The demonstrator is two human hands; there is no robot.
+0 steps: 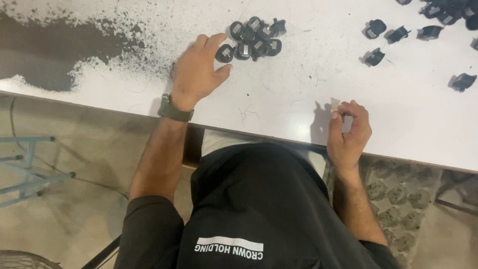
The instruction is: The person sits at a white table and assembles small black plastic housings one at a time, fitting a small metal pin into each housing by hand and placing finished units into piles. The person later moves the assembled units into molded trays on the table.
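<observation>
Black shirt (259, 199) fills the bottom of the head view, person leaning over the near edge of a white table (298, 94).

Right hand (348, 130) at the table's near edge, curled up, thumb and fingertips (338, 113) pinched on a small pale scrap (335, 103) that sticks out above them. Can't tell what the scrap is. Grip is narrow, closed on it.

Left hand (199, 69) further in on the tabletop, dark wristband (175, 110) on the wrist. Fingers spread, loosely open, holding nothing. Index finger and thumb bracket one small black part (224, 53), touching or just beside it; can't tell which.

That part sits at the near-left edge of a tight cluster of black parts (256, 37), round-ish with pale metallic insets, packed touching each other just beyond the fingertips.

Dark powder patch (55, 55) on the table's left side, speckling out toward the left hand.

Far right: loose black parts (398, 36) scattered, well apart from the cluster, one lone part (463, 81) nearer the right edge.

Below the table: blue metal frame (30, 169) at left, patterned floor (398, 199) at right.
</observation>
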